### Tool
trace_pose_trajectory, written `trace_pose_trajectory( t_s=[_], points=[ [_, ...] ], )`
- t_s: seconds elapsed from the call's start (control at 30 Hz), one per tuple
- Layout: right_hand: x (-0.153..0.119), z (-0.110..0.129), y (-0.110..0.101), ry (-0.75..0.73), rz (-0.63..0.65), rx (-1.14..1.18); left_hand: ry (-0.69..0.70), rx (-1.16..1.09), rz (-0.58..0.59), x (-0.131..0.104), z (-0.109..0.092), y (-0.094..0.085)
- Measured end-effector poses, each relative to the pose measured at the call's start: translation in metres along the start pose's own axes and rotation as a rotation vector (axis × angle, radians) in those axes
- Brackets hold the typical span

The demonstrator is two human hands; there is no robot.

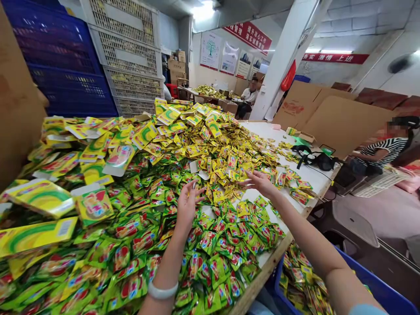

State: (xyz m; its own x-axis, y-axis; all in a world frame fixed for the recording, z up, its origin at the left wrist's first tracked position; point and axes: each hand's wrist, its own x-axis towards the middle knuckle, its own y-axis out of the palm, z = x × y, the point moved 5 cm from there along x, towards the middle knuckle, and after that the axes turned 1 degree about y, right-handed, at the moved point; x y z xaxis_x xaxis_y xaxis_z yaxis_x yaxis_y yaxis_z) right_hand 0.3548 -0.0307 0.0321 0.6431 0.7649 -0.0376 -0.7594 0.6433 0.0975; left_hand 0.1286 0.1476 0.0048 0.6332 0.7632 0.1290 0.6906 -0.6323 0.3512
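Observation:
My left hand (189, 199) hovers over the heap with its fingers spread, holding nothing. Below it lie many green sachets (210, 240) with red fruit pictures. My right hand (261, 183) reaches in from the right, fingers stretched out and apart at the edge of the yellow sachets (226, 168); whether its fingertips touch one I cannot make out. A small open carton (199, 169) lies between the hands, partly covered by sachets. Flat yellow-green boxes (41, 197) are piled on the left side of the heap.
White tabletop (252, 194) shows between the sachets. A blue crate (348, 271) of packets stands below the table's wooden edge, by my right arm. Black straps (318, 159) lie at the far right. Stacked crates (126, 52) rise behind; two people sit farther off.

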Motion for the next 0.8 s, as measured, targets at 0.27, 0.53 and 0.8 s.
trace_pose_trajectory(
  t_s=[0.27, 0.53, 0.8],
  points=[
    [0.020, -0.076, -0.009, 0.094, -0.115, 0.116, -0.077, -0.023, -0.024, -0.004, 0.005, 0.003],
    [0.037, -0.085, -0.010, 0.009, -0.214, 0.252, -0.112, -0.034, -0.017, -0.001, 0.010, 0.001],
    [-0.027, -0.057, 0.030, 0.092, 0.025, 0.406, -0.028, 0.210, 0.110, -0.009, 0.018, 0.009]
  ],
)
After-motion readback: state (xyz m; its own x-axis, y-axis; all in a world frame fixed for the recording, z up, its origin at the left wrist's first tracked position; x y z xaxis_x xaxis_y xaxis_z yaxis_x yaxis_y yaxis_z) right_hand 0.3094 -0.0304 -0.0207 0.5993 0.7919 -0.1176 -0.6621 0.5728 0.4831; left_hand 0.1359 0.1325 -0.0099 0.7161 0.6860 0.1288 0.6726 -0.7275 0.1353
